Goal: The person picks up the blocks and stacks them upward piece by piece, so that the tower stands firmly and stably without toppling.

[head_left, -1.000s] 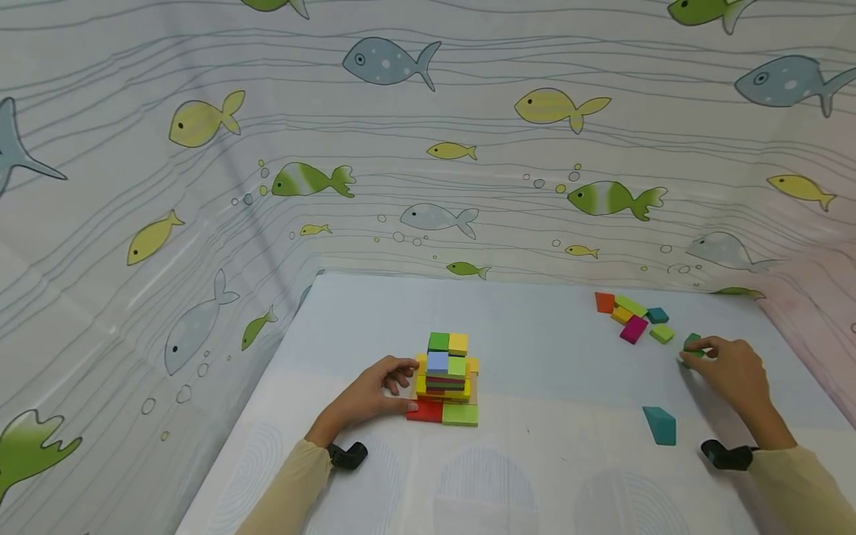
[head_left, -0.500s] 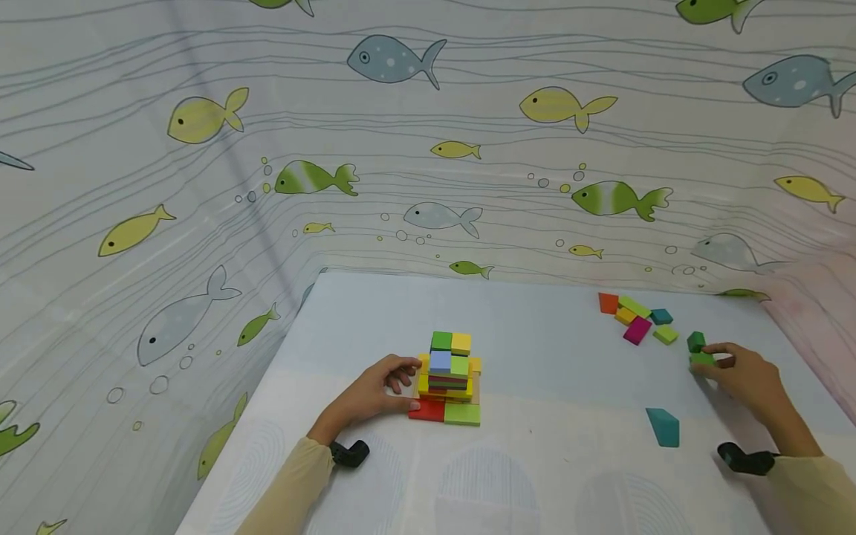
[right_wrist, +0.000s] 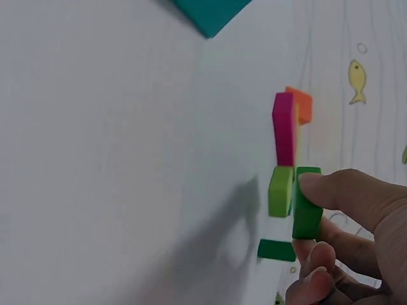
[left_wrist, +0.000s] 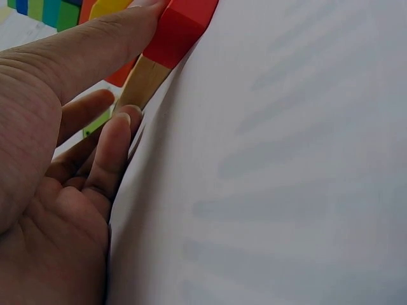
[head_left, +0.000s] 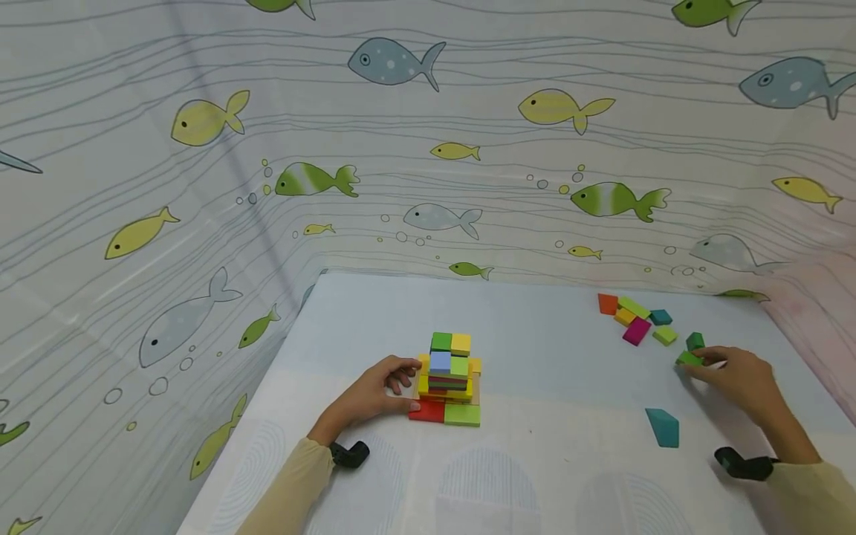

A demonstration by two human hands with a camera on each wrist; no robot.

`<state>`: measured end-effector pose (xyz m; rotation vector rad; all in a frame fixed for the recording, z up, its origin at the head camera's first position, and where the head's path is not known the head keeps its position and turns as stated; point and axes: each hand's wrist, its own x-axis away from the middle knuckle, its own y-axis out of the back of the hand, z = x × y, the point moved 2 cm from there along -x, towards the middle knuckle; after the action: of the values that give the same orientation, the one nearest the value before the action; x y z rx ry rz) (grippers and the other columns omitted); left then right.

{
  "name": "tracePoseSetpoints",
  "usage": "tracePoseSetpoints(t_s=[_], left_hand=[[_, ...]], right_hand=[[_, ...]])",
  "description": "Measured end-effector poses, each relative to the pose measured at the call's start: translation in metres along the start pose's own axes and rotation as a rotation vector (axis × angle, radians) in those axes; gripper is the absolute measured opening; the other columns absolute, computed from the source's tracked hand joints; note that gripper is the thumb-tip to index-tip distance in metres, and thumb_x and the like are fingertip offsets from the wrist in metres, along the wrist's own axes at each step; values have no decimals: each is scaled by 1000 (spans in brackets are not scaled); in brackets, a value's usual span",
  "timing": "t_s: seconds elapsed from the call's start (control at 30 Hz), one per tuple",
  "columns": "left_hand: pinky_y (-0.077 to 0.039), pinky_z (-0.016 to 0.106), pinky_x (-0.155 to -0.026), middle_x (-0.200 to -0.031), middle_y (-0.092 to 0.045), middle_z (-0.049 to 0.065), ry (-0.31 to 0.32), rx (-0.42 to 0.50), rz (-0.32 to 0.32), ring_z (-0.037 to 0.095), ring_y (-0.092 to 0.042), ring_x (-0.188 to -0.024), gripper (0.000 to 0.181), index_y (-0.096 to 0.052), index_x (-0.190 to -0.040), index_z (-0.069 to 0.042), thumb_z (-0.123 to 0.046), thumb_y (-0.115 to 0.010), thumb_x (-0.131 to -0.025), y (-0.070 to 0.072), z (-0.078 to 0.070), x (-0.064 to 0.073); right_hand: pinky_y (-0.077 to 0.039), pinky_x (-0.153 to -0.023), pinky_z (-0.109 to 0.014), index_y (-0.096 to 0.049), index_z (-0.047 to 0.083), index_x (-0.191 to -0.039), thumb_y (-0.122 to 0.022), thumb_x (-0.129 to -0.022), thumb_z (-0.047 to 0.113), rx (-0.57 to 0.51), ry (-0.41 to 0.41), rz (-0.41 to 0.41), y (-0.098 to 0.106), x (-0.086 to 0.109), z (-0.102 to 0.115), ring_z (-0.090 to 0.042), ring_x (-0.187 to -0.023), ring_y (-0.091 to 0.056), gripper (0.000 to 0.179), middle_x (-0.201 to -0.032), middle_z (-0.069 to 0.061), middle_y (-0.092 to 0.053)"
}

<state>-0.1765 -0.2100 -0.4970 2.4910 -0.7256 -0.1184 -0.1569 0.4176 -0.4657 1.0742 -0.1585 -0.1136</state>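
A stack of coloured blocks (head_left: 438, 385) stands left of the table's middle, with a red block (head_left: 426, 412) and a lime block (head_left: 462, 415) at its front. My left hand (head_left: 368, 390) rests at the stack's left side. Its straight thumb touches the red block in the left wrist view, while the other fingers bend loosely beside a bare wooden edge (left_wrist: 143, 82). At the right, my right hand (head_left: 742, 379) pinches a green block (right_wrist: 308, 213) between thumb and fingers, held off the table. Another green block (head_left: 695, 341) lies just behind it.
Beyond the right hand lies a loose group of blocks: orange (head_left: 607, 303), magenta (head_left: 637, 331), lime (head_left: 665, 336) and teal (head_left: 660, 317) among them. Nearer stands a larger teal block (head_left: 663, 428). A fish-print sheet (head_left: 374, 134) rises behind the table (head_left: 548, 357).
My right hand has drawn the pinched green block away from the other green block, first slightly right, then back left with the block turned. The left hand stays at the stack.
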Motion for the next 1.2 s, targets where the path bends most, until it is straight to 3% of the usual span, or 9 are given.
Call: tracePoseSetpoints(t_s=[0.1, 0.37, 0.57, 0.8, 1.2], left_hand=[[-51, 29, -86, -125, -57, -1, -3, -6, 1, 19, -58, -99, 69, -56, -143, -26, -35, -89, -83, -1, 1, 0], [-50, 30, -86, -124, -58, -1, -9, 4, -4, 19, -57, -98, 68, -56, -142, -26, -33, -89, -83, -1, 0, 0], [-49, 32, -87, -125, -58, -1, 17, 8, -1, 19, -57, -99, 69, -57, -142, -25, -32, -90, -82, -1, -3, 0], [-50, 31, -87, -126, -57, -5, 25, -6, 0, 18, -58, -100, 71, -55, -143, -27, -39, -89, -82, 0, -2, 1], [-50, 31, -88, -126, -58, -3, 26, -14, -1, 19, -58, -100, 70, -55, -143, -27, -38, -89, -82, 0, -2, 1]], right_hand=[[-44, -57, -31, -66, -11, -118, -79, -90, 39, -2, 67, -57, 0, 2, 19, -39, -88, -57, 58, -108, -31, -62], [-46, -52, -30, -68, -4, -119, -84, -88, 30, -53, 218, -118, -3, 14, 91, -29, -81, -55, 49, -107, -25, -65], [-43, -50, -29, -72, 2, -118, -86, -86, 27, -98, 344, -113, -7, 26, 142, -24, -76, -53, 44, -94, -12, -64], [-47, -55, -28, -74, 10, -116, -87, -85, 21, -156, 476, -98, -18, 34, 188, -21, -76, -55, 35, -103, -8, -70], [-45, -54, -24, -76, 14, -115, -90, -82, 18, -219, 671, -50, -39, 59, 267, -12, -72, -53, 36, -100, 2, -68]])
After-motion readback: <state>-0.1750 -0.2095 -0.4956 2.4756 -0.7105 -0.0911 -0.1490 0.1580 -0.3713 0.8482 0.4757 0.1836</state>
